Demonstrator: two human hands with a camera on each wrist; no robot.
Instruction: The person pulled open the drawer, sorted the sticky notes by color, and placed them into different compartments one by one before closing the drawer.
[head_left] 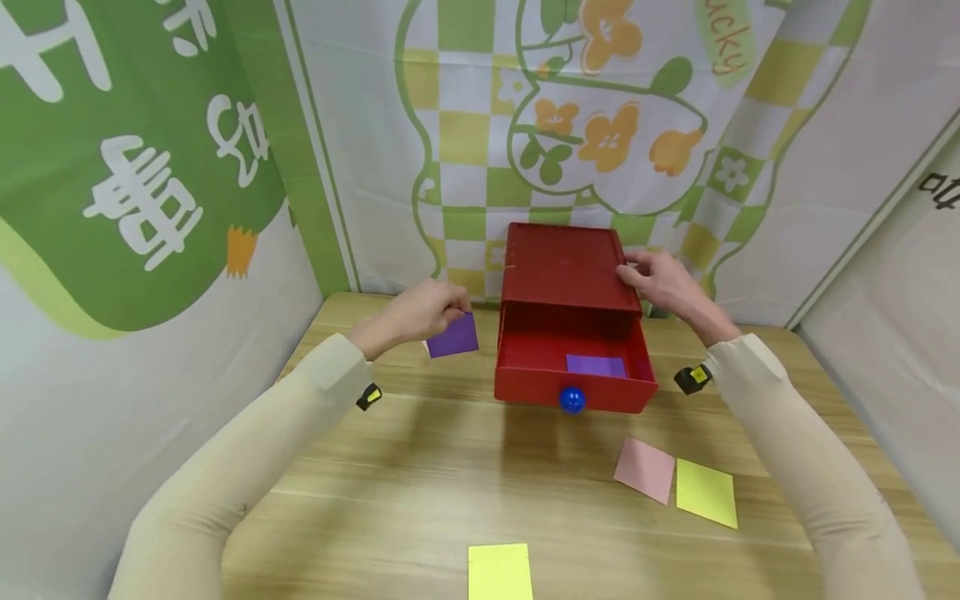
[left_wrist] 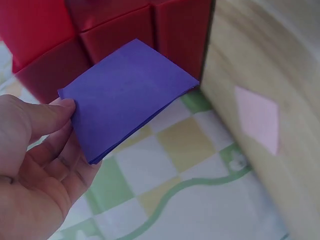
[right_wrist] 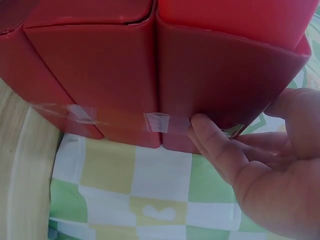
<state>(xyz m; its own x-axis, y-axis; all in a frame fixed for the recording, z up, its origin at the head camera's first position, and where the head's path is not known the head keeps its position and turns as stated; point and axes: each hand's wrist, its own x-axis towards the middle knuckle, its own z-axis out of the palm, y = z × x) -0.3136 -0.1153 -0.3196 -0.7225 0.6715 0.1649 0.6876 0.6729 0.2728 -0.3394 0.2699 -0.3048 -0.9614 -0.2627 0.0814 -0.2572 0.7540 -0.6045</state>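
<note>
My left hand (head_left: 429,310) pinches a purple paper square (head_left: 455,336) between thumb and fingers, just left of the red drawer box (head_left: 562,262). In the left wrist view that purple paper (left_wrist: 127,95) seems to be more than one layer at its edge. The top drawer (head_left: 525,386) stands pulled out, with a blue round knob (head_left: 572,400) on its front. Another purple paper (head_left: 596,365) lies inside it. My right hand (head_left: 663,283) rests at the box's upper right edge; in the right wrist view its extended fingers (right_wrist: 215,140) touch the box's side.
A pink paper square (head_left: 647,470) and a yellow one (head_left: 707,492) lie on the wooden table (head_left: 390,500), in front of the box to the right. Another yellow square (head_left: 500,571) is at the near edge of view. A patterned cloth (head_left: 465,133) hangs behind the box.
</note>
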